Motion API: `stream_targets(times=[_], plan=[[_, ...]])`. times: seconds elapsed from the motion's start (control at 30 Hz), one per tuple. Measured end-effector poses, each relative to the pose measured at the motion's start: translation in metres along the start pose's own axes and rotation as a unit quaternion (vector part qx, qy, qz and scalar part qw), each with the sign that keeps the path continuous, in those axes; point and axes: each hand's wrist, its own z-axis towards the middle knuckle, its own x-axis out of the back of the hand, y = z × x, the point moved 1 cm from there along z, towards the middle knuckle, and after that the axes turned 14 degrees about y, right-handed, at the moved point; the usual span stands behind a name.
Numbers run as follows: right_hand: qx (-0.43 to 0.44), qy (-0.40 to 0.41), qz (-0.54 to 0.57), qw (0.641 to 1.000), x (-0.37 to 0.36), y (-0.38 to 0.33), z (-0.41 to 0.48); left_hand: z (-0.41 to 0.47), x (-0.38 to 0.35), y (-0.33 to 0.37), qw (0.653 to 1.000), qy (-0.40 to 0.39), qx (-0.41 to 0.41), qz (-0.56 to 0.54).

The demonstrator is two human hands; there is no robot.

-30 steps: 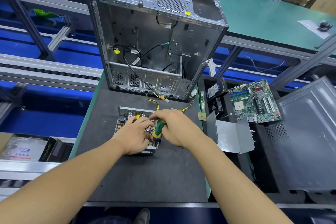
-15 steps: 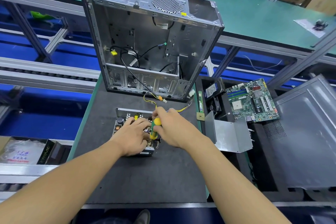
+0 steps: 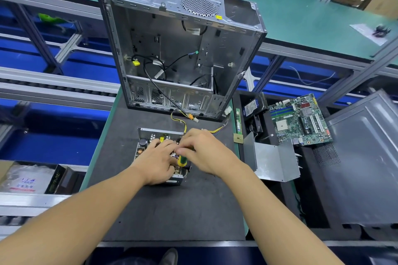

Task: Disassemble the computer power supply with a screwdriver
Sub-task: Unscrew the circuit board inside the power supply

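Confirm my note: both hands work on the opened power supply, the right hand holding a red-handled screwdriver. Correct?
Not quite. The head view shows the screwdriver has a green and yellow handle, not red. The rest holds: left hand and right hand work on the opened power supply, the right holding the screwdriver.

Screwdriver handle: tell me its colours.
Green with a yellow end. The head view shows the screwdriver handle, gripped by the right hand.

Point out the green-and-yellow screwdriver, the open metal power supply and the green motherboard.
green-and-yellow screwdriver point(image 3: 182, 160), head view, handle.
open metal power supply point(image 3: 155, 132), head view, back wall.
green motherboard point(image 3: 300, 121), head view, middle.
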Motion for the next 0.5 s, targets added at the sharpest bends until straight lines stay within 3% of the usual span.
stream_targets(times=[0.5], plan=[[-0.005, 0.015, -0.031, 0.999, 0.007, -0.002, -0.002, 0.001, 0.005, 0.002, 0.999, -0.032, 0.008, 0.003]])
